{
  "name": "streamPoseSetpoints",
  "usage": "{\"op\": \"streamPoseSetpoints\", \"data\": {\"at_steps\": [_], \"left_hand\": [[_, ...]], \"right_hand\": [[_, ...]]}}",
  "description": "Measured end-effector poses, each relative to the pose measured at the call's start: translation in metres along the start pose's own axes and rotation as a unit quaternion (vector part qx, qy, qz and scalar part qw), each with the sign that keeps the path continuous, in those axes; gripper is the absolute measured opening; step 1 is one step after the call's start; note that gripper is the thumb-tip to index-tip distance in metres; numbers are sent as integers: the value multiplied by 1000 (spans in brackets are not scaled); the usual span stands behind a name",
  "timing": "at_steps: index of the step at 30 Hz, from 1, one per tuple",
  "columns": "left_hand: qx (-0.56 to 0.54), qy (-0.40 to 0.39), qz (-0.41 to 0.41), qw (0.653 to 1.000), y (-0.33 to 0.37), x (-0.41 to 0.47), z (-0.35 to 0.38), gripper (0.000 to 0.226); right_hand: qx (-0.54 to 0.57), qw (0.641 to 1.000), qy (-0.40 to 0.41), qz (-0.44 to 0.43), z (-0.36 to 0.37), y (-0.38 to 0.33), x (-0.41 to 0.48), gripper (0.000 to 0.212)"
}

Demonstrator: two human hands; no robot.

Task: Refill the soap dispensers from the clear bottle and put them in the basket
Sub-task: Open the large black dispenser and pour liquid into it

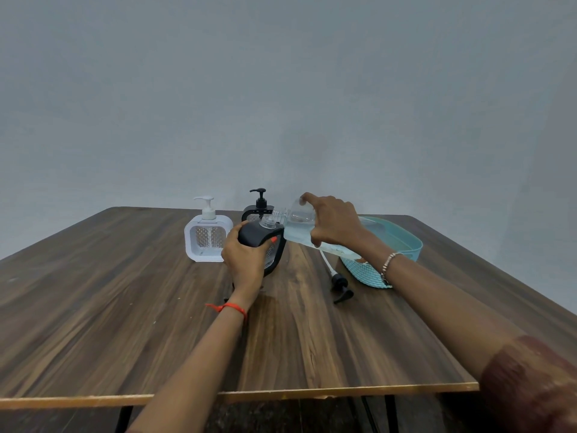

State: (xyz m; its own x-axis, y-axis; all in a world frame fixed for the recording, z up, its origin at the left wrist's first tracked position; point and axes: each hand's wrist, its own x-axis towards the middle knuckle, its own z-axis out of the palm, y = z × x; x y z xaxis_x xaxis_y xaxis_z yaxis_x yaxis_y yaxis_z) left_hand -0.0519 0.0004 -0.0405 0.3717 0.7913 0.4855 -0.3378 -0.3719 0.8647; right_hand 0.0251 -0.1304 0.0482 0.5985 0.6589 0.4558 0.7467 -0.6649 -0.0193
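As things stand at the pouring step, the wooden table [109, 307] carries the whole lot at its far end. Teal basket [415, 242]: far right, open weave, no dispenser visible in it. Clear bottle [296, 228]: partly full of pale liquid, tipped nearly level, mouth just beside the open neck of the black dispenser [276, 254]; right hand [335, 223] wrapped round its body from above. Likely thin-walled and yielding, so hold mid-body and squeeze lightly. Left hand [245, 257] grips the black dispenser's shoulder; the casing looks rigid and smooth, probably slippery if wetted. White dispenser [207, 239]: stands left, pump on. Second black dispenser [260, 201]: stands behind, pump on. Loose black pump [340, 285]: lies with its tube on the table beside the basket.
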Motion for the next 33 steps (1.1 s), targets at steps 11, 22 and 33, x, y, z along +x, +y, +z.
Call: {"op": "streamPoseSetpoints", "data": {"at_steps": [11, 22, 33], "left_hand": [[3, 8, -6, 1000, -1, -2, -1, 57], [0, 9, -14, 1000, -2, -3, -2, 58], [-1, 8, -17, 1000, -3, -5, -3, 60]], "right_hand": [[-6, 1000, -10, -4, -2, -1, -1, 79], [-6, 1000, -9, -7, -3, -2, 0, 79], [-18, 1000, -18, -11, -6, -4, -1, 79]]}}
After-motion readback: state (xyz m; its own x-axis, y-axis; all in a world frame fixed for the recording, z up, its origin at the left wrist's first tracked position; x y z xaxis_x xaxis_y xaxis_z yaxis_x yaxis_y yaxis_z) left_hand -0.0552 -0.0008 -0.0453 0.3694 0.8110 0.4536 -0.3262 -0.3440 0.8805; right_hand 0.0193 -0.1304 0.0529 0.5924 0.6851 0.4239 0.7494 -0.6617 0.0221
